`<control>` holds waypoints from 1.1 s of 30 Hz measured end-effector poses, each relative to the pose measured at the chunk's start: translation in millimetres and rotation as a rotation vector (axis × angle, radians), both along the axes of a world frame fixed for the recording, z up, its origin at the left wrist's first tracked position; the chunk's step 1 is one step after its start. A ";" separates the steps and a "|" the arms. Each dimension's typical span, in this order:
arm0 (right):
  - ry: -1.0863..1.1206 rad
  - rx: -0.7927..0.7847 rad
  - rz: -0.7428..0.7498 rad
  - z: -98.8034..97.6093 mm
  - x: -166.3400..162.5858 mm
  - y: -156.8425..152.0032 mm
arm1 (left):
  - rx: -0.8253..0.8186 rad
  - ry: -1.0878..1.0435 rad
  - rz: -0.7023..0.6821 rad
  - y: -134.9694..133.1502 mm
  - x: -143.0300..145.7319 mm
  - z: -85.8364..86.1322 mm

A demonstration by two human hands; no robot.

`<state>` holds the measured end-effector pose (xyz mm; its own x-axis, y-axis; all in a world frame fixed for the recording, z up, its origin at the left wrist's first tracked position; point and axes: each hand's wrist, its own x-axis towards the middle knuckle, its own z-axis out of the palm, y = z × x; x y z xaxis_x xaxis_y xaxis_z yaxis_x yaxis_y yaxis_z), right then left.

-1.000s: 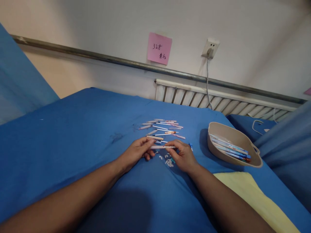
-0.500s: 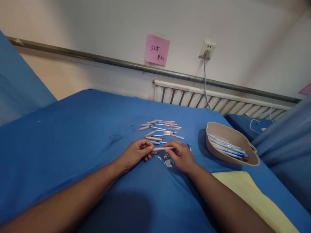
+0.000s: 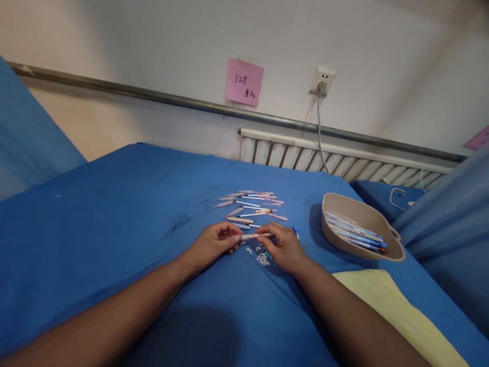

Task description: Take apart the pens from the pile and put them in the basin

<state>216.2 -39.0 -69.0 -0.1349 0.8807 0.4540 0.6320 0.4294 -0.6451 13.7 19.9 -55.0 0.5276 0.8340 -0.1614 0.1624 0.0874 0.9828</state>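
Note:
Between my two hands lies a slim, pale pinkish pen [image 3: 249, 236], held level above the blue cloth. My left hand [image 3: 214, 241] pinches its left end between thumb and fingers. Gripping its right part is my right hand [image 3: 283, 246], whose fingers cover some of the barrel. Just beyond, several pen barrels and white refills [image 3: 250, 202] are spread in loose rows. Small white scraps [image 3: 263, 259] are scattered on the cloth below the pen, close to my right hand. A small blue piece [image 3: 296, 232] rests beyond my right knuckles.
A beige basket [image 3: 397, 251] at the right holds several pens, blue ones among them. Nearer me lies a yellow cloth [image 3: 385, 300]. The blue-covered surface [image 3: 114, 219] reaches to a wall with a metal rail [image 3: 183, 103], a radiator [image 3: 282, 153] and a plugged socket [image 3: 323, 81].
My hands still hold the pen between them, and the fingers have shifted slightly, showing more pink print on the barrel. The whole view has moved a little.

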 end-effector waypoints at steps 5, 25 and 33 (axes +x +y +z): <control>-0.295 -0.023 0.027 8.7 2.0 -3.1 | 0.026 0.008 -0.059 -1.1 -2.9 0.6; -0.529 -0.350 -0.719 37.6 219.6 -58.6 | -0.037 -0.029 -0.090 3.7 1.4 9.8; -0.766 -0.469 -0.796 44.5 205.7 -49.2 | -0.014 -0.041 -0.081 4.5 -2.7 6.8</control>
<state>421.9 -88.1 -24.5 0.4276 0.8978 0.1058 0.9014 -0.4322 0.0249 11.0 24.4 -48.1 0.5997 0.7861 -0.1497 0.1292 0.0896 0.9876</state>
